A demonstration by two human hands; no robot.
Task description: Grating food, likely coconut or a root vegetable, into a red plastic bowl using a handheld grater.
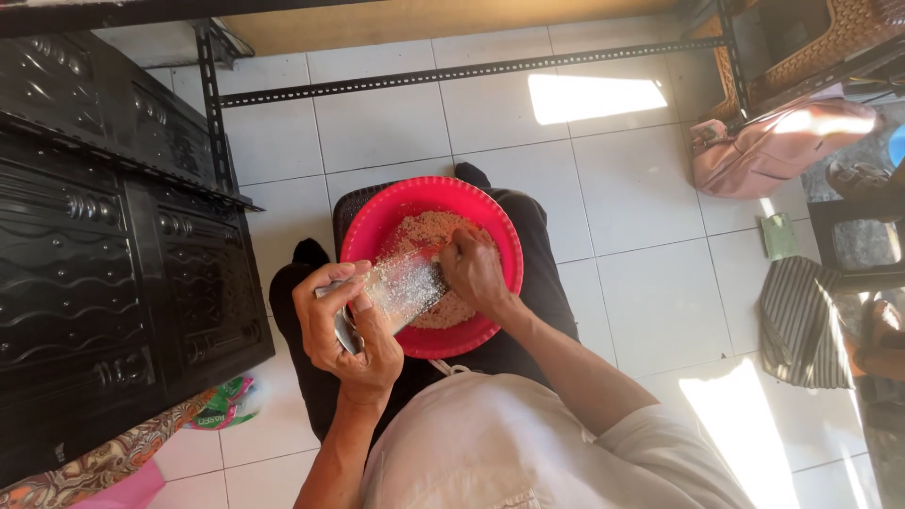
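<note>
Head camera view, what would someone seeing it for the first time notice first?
The red bowl at centre, resting on the seated person's lap, with pale gratings piled inside. Over it the left hand grips a metal grater slanting into the bowl, while the right hand presses something against its upper end; what it is cannot be told. A black carved cabinet fills the left side, and sunlight falls in patches on the white tile floor.

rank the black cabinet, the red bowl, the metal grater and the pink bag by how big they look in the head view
1. black cabinet
2. red bowl
3. pink bag, which lies farther from the camera, so its place is unsure
4. metal grater, partly covered by the left hand
</note>
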